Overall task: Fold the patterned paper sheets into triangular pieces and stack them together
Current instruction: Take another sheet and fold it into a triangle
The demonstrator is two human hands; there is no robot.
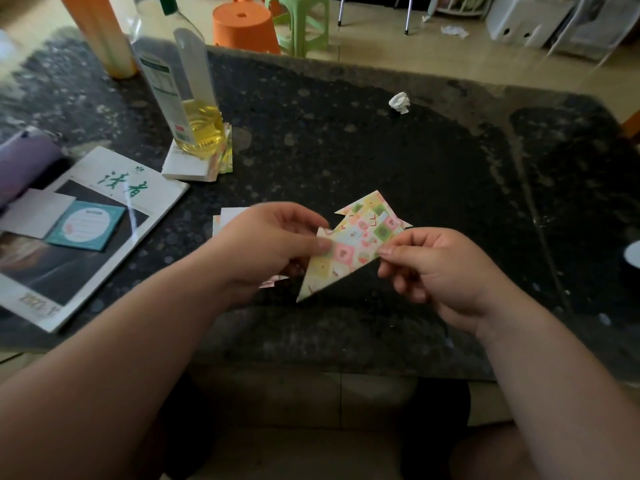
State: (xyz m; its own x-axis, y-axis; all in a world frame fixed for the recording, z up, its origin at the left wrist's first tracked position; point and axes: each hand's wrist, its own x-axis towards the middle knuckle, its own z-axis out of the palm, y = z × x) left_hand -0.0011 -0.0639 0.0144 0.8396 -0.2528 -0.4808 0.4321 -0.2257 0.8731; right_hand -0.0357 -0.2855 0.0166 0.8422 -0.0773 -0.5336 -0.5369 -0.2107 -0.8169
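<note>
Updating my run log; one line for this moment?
step: folding | left hand: pinches paper triangle | right hand: pinches same triangle | beneath: more patterned pieces

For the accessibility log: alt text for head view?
A left hand and right hand pinch a folded patterned paper triangle over a dark speckled table. An oil bottle stands on a paper stack beside a magazine.
</note>
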